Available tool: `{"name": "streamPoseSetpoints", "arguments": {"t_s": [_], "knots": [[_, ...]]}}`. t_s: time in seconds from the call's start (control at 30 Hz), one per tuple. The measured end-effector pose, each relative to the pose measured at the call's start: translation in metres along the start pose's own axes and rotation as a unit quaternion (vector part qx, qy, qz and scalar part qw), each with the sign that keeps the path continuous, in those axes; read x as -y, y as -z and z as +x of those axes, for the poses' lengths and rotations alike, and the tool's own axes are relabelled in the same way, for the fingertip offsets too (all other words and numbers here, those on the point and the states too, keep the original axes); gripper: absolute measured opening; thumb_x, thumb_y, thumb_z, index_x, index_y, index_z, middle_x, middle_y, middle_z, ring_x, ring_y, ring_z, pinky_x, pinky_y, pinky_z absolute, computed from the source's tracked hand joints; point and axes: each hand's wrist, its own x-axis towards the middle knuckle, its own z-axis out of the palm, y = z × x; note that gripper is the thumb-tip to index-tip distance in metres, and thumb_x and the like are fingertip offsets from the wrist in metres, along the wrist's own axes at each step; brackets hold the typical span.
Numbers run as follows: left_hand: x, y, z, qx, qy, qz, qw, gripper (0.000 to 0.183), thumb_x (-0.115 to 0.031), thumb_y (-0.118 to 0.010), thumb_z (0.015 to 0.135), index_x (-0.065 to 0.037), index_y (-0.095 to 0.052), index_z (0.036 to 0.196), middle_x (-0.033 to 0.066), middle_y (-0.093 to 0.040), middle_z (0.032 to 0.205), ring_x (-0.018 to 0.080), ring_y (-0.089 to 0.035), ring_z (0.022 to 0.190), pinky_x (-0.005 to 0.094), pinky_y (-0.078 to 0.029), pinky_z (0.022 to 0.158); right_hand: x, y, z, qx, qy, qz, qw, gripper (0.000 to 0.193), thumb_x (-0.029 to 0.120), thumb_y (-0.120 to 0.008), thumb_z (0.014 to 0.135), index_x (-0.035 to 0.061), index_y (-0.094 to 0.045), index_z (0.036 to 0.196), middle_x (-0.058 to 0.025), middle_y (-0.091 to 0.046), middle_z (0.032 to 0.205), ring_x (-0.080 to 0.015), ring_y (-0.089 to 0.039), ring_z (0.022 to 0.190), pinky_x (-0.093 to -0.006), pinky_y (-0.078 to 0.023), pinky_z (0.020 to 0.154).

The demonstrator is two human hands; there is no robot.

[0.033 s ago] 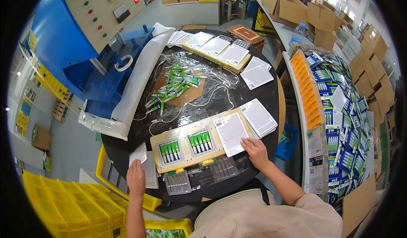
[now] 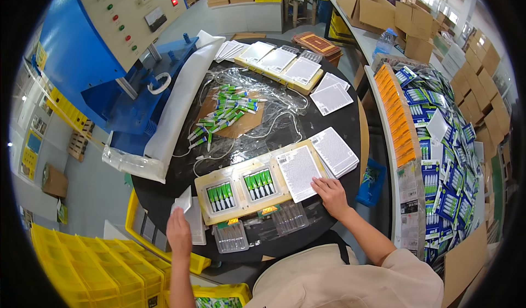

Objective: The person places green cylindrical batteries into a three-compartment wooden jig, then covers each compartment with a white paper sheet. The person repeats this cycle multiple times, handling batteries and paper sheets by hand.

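Observation:
My left hand pinches a white card by its lower edge, tilted over a stack of white cards at the table's left edge. My right hand lies with extended fingers on the right edge of a printed white card, which covers the right end of a cream tray mould. The mould's left well holds green glue tubes in a clear blister; its middle well holds more green tubes. Against the mould's near side lie clear blister shells.
Beyond the mould, loose green tubes lie on cardboard and plastic film. Another card stack sits right of the mould; a second loaded mould is farther back. A blue press stands left, a bin of packed tubes right.
My left hand has shifted slightly right with its card, which is now tilted more steeply. My right hand and the mould have stayed in place.

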Motion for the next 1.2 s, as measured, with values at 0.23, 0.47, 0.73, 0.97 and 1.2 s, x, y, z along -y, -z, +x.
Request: {"name": "streamPoseSetpoints", "arguments": {"t_s": [0.23,0.47,0.73,0.97,1.2], "knots": [[-0.091,0.007,0.008,-0.017,-0.110,-0.042,0.993,0.040,0.001,-0.057,0.091,0.004,-0.059,0.131,0.0212,-0.062,0.137,0.0360,-0.061,0.127,0.0491,-0.047,0.111,0.003,0.009,0.007,0.087,0.007,-0.012,0.996,0.048,0.002,-0.064,0.082,0.0036,-0.064,0.130,-0.0098,-0.062,0.140,-0.0245,-0.056,0.130,-0.0459,-0.042,0.109],[-0.103,-0.034,-0.021,0.047,-0.146,-0.055,0.987,0.040,-0.012,-0.056,0.094,0.001,-0.061,0.132,0.0175,-0.060,0.141,0.0336,-0.056,0.133,0.0466,-0.043,0.113,-0.035,0.048,0.025,0.226,-0.105,0.006,0.968,0.078,-0.004,-0.068,0.075,0.0127,-0.049,0.148,-0.0157,-0.039,0.160,-0.0319,-0.037,0.149,-0.0611,-0.026,0.121],[-0.113,-0.018,-0.010,0.079,-0.086,-0.093,0.989,0.045,-0.019,-0.066,0.092,-0.004,-0.061,0.134,0.0138,-0.059,0.144,0.0298,-0.055,0.134,0.0503,-0.040,0.113,-0.106,0.027,0.005,0.220,-0.041,-0.149,0.963,0.059,0.004,-0.059,0.090,0.0103,-0.050,0.147,-0.0118,-0.049,0.154,-0.0267,-0.047,0.143,-0.0551,-0.023,0.124],[-0.156,-0.033,0.053,0.140,-0.071,-0.179,0.971,0.067,-0.046,-0.060,0.098,0.000,-0.050,0.146,0.0173,-0.045,0.156,0.0291,-0.037,0.149,0.0557,-0.023,0.123,-0.114,0.042,0.010,0.273,-0.027,-0.117,0.955,0.052,0.004,-0.058,0.090,0.0061,-0.054,0.141,-0.0136,-0.052,0.151,-0.0266,-0.049,0.141,-0.0531,-0.025,0.124],[-0.160,-0.048,0.058,0.178,-0.077,-0.166,0.967,0.073,-0.051,-0.055,0.100,-0.001,-0.044,0.151,0.0171,-0.035,0.163,0.0293,-0.030,0.153,0.0589,-0.016,0.124,-0.108,0.032,0.004,0.201,0.027,-0.088,0.975,0.052,-0.001,-0.058,0.087,0.0006,-0.055,0.138,-0.0156,-0.054,0.148,-0.0292,-0.049,0.141,-0.0497,-0.032,0.121]]}}
